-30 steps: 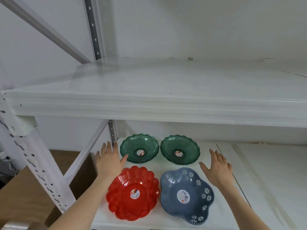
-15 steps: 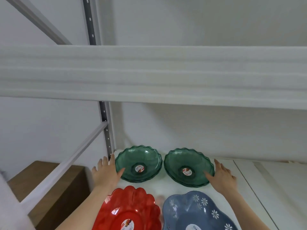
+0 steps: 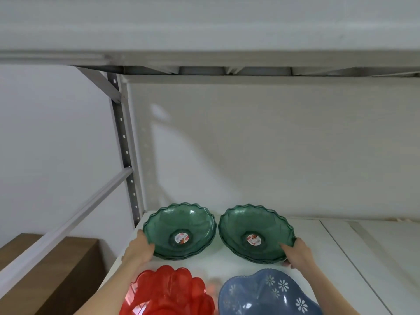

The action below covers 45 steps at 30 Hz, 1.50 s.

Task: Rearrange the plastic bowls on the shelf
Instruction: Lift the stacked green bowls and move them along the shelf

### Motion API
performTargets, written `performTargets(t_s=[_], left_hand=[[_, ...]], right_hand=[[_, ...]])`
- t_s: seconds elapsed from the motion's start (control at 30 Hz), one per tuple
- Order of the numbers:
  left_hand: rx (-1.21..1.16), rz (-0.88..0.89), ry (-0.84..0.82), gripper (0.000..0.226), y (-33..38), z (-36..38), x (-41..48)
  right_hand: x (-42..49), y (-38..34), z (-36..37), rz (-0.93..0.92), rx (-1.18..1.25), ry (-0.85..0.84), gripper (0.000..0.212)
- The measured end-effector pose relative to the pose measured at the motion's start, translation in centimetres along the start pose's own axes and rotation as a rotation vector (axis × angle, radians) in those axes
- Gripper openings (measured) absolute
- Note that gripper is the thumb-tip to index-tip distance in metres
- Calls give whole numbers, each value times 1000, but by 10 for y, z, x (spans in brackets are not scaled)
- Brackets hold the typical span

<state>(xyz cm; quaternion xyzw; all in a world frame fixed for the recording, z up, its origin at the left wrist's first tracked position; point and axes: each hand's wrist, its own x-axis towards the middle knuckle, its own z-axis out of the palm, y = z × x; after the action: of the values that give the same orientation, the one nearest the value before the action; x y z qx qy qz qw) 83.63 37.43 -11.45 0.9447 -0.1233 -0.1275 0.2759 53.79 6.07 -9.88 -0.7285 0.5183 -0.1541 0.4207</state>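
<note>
White shelf, four bowls on it — each hand at a green one in the back row.

Left hand grips the outer rim of the left green bowl; right hand clasps the right green bowl, thumb inside. Each looks like a nested stack — lifted by one edge, it could tip or separate. Red bowl and blue bowl sit close in front, easily knocked. Centre stickers are unreadable.
</note>
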Motion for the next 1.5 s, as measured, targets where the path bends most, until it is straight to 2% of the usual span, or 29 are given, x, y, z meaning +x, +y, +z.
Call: performTargets(t_s=[0.07, 0.2, 0.47, 0.83, 1.03, 1.17, 1.5], left_hand=[[-124, -8, 18, 33, 8, -3, -5], [-213, -19, 72, 25, 24, -9, -23], [-272, -4, 121, 31, 32, -11, -28], [-420, 43, 163, 22, 45, -23, -49], [-404, 56, 121, 29, 58, -40, -73], [-371, 87, 103, 23, 80, -50, -109], [-403, 52, 55, 36, 147, -30, -188]], right_hand=[[-2, -3, 0, 22, 89, 3, 19], [-9, -9, 1, 52, 225, 18, 20], [-14, -14, 1, 26, 280, 73, 19], [-20, -14, -17, 27, 344, 96, 22], [-42, -24, -51, 39, 373, 98, 27], [-62, -19, -81, 64, 414, 99, 30], [-89, 31, -195, 127, 451, 151, 34]])
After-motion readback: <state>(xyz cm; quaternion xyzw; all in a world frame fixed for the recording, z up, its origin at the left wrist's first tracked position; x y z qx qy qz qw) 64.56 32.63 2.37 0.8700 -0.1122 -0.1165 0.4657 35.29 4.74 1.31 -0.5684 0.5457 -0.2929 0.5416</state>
